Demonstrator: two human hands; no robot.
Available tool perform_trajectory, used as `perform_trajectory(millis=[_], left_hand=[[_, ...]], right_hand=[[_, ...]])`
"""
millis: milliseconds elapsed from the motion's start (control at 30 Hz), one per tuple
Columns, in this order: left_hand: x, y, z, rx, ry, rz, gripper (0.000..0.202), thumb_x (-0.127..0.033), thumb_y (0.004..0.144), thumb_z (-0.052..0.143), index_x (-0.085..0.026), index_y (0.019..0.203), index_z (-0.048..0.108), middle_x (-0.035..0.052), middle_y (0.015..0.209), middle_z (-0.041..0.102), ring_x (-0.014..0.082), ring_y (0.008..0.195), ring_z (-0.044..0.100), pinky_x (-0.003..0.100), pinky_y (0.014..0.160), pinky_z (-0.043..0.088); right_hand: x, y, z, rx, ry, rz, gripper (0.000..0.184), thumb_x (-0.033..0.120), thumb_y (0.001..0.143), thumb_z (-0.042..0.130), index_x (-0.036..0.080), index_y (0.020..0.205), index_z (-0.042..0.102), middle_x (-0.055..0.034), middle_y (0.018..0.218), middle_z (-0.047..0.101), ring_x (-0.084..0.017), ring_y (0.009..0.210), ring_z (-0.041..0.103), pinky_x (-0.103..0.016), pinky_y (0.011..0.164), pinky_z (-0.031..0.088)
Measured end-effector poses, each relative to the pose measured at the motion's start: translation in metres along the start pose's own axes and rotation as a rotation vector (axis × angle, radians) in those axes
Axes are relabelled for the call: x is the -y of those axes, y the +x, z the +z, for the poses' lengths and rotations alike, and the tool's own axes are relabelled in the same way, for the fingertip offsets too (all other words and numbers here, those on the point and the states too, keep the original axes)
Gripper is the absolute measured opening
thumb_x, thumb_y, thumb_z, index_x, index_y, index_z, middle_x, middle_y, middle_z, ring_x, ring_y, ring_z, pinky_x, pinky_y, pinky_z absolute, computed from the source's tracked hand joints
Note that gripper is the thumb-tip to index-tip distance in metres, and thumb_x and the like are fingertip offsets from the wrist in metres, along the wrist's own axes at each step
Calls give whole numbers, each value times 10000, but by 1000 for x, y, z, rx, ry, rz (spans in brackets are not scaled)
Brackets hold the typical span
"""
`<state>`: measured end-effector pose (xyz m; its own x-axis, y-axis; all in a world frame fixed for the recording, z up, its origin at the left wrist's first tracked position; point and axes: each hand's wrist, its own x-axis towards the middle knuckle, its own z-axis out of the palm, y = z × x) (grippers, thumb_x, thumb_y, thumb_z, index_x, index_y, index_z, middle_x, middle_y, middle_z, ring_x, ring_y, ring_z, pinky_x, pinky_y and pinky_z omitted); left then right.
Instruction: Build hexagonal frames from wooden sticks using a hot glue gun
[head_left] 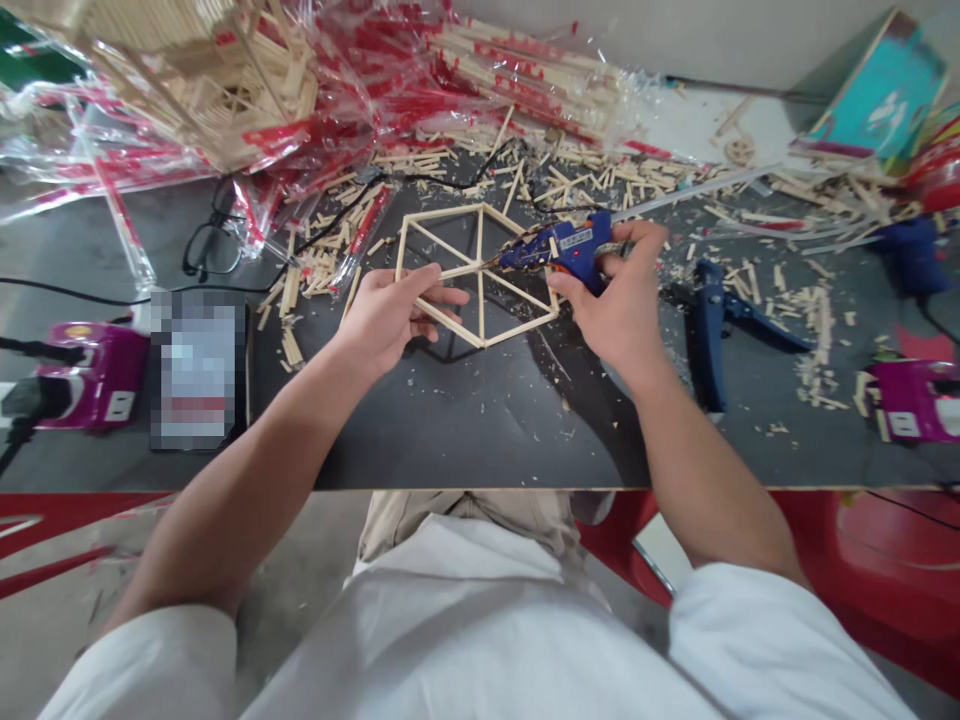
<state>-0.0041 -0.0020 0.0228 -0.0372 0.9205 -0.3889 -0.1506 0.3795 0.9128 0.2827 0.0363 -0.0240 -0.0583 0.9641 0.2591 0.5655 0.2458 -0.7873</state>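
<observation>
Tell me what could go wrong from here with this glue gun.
The blue hot glue gun has its nozzle right by the fingers of the left hand, so hot glue could burn them. The stick frame is held by that hand alone and could shift. The black cord among loose sticks could snag.

Left hand (390,320) held over the tabletop (480,440), fingers spread and pointing right, right hand (619,305) curled tight, just right of the left, both forearms (247,470) angled inward.
</observation>
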Motion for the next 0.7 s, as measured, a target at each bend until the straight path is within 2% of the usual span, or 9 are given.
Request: perform_trajectory(millis=[367, 700], left_hand=[[3, -1, 1, 2, -25, 24, 242, -354, 930, 757, -146, 834, 681, 129, 887, 837, 138, 589, 744, 193, 445, 493], [2, -1, 4, -11, -2, 16, 225, -344, 947, 734, -145, 847, 699, 124, 882, 838, 144, 644, 760, 191, 474, 516]], right_hand=[[2, -5, 0, -2, -19, 7, 756, 576, 931, 820, 335, 1449, 326, -130, 1339, 712, -351, 1170, 766, -687, 1020, 601], [3, -5, 2, 4, -24, 39, 759, 545, 924, 843, 319, 1446, 340, -102, 1222, 753, -349, 1117, 790, -710, 1021, 607]])
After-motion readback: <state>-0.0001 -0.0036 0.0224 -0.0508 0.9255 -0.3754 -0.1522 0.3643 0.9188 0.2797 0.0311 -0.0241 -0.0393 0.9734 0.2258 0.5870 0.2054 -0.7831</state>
